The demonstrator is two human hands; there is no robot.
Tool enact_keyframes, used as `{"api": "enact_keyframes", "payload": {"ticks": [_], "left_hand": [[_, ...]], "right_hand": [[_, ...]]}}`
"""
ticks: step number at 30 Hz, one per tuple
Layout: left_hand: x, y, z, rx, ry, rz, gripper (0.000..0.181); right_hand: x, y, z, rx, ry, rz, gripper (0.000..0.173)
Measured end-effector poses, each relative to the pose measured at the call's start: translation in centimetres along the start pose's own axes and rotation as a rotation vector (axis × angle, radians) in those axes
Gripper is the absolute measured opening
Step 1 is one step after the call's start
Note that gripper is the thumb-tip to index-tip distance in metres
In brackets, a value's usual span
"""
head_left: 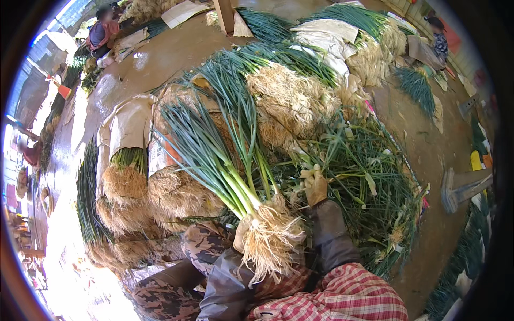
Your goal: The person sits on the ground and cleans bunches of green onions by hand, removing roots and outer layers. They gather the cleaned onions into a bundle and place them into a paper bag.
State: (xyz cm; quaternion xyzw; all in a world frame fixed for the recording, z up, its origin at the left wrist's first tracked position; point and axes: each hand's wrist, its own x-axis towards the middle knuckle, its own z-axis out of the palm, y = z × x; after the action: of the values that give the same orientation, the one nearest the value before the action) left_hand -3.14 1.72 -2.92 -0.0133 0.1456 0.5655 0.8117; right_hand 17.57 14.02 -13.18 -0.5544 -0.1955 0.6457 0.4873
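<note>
My left hand point(243, 233), in a pale glove, is closed around a bunch of green onions point(241, 194) near its root end. The bunch slants across my lap, its dark green leaves up and to the left, its tangled tan roots point(271, 240) hanging towards me. My right hand point(314, 187), also gloved, is over a heap of loose onion leaves and trimmings point(361, 172). Its fingers are bent, and whether a leaf is between them is hard to make out. Another upright clump of green onions point(237, 104) stands behind the held bunch.
Stacked bundles with roots facing me point(122, 182) lie at left, partly under a tan cloth point(130, 120). More onions with pale roots point(285, 92) lie ahead, near a white cloth point(327, 36). Other people sit at far left point(102, 34) and far right point(439, 42). A wooden post point(225, 16) stands at the back.
</note>
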Motion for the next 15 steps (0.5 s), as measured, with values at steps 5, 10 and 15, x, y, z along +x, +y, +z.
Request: {"api": "enact_keyframes", "payload": {"ticks": [5, 10, 15], "left_hand": [[-0.1, 0.0, 0.8, 0.044, 0.083, -0.001, 0.052], [-0.2, 0.2, 0.1, 0.152, 0.177, -0.037, 0.048], [1.7, -1.1, -0.2, 0.182, 0.233, -0.206, 0.036]], "right_hand": [[-1.8, 0.5, 5.8, 0.252, -0.821, 0.329, 0.047], [-0.5, -3.5, 8.4, -0.111, -0.591, 0.229, 0.044], [-0.1, -1.9, 7.2, -0.675, -0.159, -0.276, 0.047]]}}
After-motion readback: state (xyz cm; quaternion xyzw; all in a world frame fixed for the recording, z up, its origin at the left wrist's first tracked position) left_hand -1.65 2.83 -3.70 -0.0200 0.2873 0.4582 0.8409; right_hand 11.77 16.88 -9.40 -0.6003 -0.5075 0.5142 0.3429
